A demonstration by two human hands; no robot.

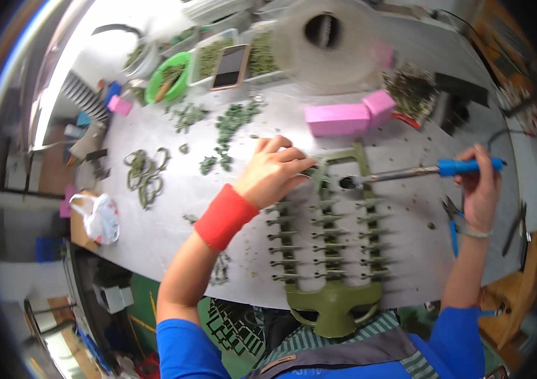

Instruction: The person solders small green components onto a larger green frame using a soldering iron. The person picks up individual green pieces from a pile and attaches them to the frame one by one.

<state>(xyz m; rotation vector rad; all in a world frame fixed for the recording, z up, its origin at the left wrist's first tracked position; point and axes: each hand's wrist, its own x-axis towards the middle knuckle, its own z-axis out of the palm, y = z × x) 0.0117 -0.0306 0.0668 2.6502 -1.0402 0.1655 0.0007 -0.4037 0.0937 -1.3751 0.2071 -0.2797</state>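
My left hand, red band at the wrist, bends its fingers round a small green piece at the upper part of an olive-green moulded frame; its fingertips are partly hidden. The frame lies upright in view, with three rows of small pegged pieces. My right hand grips a tool with a blue handle, a long metal shaft and a dark tip; the tip hovers over or touches the frame just right of my left fingers. Exact contact is unclear.
Pink blocks, a large translucent bowl, tubs of green parts, a phone and a green bowl sit at the back. Loose green parts and a white bag lie left; pliers lie beside my right hand.
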